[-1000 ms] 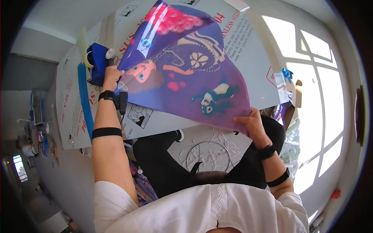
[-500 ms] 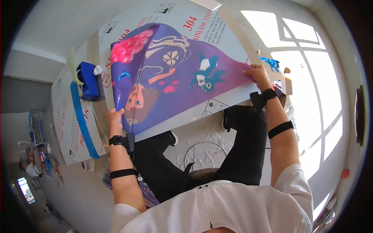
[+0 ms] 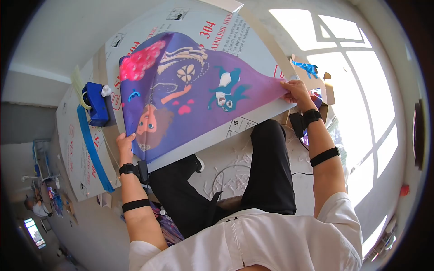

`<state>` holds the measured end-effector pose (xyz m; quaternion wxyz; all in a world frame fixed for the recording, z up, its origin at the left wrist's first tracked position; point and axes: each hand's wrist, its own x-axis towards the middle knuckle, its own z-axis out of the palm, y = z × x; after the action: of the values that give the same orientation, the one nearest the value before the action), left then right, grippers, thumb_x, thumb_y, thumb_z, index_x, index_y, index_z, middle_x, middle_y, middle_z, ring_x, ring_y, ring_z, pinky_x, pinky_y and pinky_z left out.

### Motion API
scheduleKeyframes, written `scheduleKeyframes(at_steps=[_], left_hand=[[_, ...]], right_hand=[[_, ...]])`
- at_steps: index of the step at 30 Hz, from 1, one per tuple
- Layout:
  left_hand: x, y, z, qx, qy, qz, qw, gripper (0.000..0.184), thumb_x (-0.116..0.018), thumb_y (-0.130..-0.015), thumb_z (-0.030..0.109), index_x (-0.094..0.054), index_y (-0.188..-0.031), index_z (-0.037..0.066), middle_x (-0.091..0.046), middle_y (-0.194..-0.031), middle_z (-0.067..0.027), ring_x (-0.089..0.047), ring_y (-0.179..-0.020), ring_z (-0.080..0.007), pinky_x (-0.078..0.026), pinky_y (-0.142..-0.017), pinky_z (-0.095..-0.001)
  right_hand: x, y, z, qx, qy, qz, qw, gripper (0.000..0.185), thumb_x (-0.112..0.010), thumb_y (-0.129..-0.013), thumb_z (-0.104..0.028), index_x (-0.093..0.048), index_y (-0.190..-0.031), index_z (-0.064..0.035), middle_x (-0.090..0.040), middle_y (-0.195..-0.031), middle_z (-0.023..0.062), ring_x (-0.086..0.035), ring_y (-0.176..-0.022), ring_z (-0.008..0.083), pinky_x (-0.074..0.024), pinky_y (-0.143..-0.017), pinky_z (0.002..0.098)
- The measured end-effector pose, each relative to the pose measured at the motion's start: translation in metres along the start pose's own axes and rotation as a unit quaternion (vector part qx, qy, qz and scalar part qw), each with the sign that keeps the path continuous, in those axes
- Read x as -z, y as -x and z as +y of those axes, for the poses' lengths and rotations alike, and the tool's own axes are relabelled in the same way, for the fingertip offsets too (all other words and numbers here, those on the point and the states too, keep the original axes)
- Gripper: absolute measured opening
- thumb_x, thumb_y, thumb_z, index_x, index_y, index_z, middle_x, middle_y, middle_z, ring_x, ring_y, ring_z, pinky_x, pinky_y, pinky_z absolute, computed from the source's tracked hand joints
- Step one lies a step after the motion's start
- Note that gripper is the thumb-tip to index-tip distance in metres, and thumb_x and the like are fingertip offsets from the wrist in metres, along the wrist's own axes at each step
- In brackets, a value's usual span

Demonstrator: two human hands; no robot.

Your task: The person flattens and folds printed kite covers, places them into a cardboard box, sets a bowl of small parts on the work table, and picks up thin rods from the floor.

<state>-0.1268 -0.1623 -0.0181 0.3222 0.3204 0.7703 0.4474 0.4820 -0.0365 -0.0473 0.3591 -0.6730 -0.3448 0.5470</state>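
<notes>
A purple, roughly triangular printed sheet [image 3: 199,97] lies over the board in front of me, with a cartoon figure, pink berry-like shapes and a teal-and-white animal on it. My left hand [image 3: 125,145] is closed on its near left corner, thumb on top. At the right, my right hand [image 3: 297,92] pinches the narrow tip, and the sheet gathers into folds towards those fingers. A crease runs through the left part of the sheet. Both hands are at the near edge of the white board [image 3: 248,54], which carries red "304 STAINLESS STEEL" lettering.
A blue tape dispenser [image 3: 97,106] stands on the left, beside a blue strip [image 3: 93,147]. An open cardboard box [image 3: 323,88] with blue material is beyond my right hand. White scraps [image 3: 228,174] litter the floor between my legs. Another person [image 3: 38,205] is far left.
The view has shifted slightly, so the sheet and board appear further left. My right knee has come up and inward. Both hands keep their hold on the sheet.
</notes>
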Motion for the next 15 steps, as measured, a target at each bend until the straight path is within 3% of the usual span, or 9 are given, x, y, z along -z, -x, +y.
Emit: scheduleKeyframes(at_steps=[2, 5, 9, 15], left_hand=[[0.002, -0.003, -0.001, -0.008, -0.034, 0.009, 0.999, 0.006, -0.068, -0.079, -0.001, -0.064, -0.083, -0.001, -0.060, -0.077, -0.0017, -0.053, -0.068, -0.0117, -0.043, -0.064, -0.0289], [0.000, -0.007, -0.003, -0.023, -0.043, 0.034, 0.998, 0.006, -0.069, -0.078, -0.001, -0.063, -0.079, -0.001, -0.059, -0.074, -0.0012, -0.052, -0.065, -0.0122, -0.042, -0.061, -0.0293], [-0.001, -0.013, -0.005, -0.030, -0.069, 0.045, 0.996, 0.007, -0.069, -0.076, -0.001, -0.062, -0.075, -0.001, -0.058, -0.070, -0.0007, -0.050, -0.061, -0.0132, -0.041, -0.057, -0.0315], [0.002, -0.026, -0.025, -0.052, -0.153, 0.089, 0.983, 0.023, -0.072, -0.072, 0.001, -0.052, -0.061, 0.002, -0.050, -0.060, -0.0007, -0.043, -0.055, -0.0126, -0.036, -0.051, -0.0333]], right_hand=[[0.003, 0.000, 0.005, -0.006, 0.004, 0.003, 1.000, 0.015, -0.072, -0.083, -0.016, -0.067, -0.084, -0.0023, -0.062, -0.064, 0.0037, -0.057, -0.047, 0.0100, -0.0477, -0.043, 0.0215], [0.002, -0.003, 0.013, 0.032, -0.016, -0.015, 0.999, 0.019, -0.077, -0.076, -0.013, -0.064, -0.078, 0.0017, -0.061, -0.064, 0.0049, -0.058, -0.049, 0.0114, -0.0427, -0.041, 0.0230], [-0.005, -0.007, 0.010, 0.080, 0.101, 0.029, 0.991, 0.020, -0.079, -0.067, -0.009, -0.064, -0.074, 0.0012, -0.060, -0.060, 0.0052, -0.057, -0.048, 0.0112, -0.0413, -0.041, 0.0239], [-0.011, -0.002, 0.010, 0.134, 0.124, 0.099, 0.978, 0.022, -0.080, -0.061, -0.013, -0.063, -0.070, -0.0002, -0.059, -0.057, 0.0052, -0.059, -0.050, 0.0134, -0.0452, -0.047, 0.0270]])
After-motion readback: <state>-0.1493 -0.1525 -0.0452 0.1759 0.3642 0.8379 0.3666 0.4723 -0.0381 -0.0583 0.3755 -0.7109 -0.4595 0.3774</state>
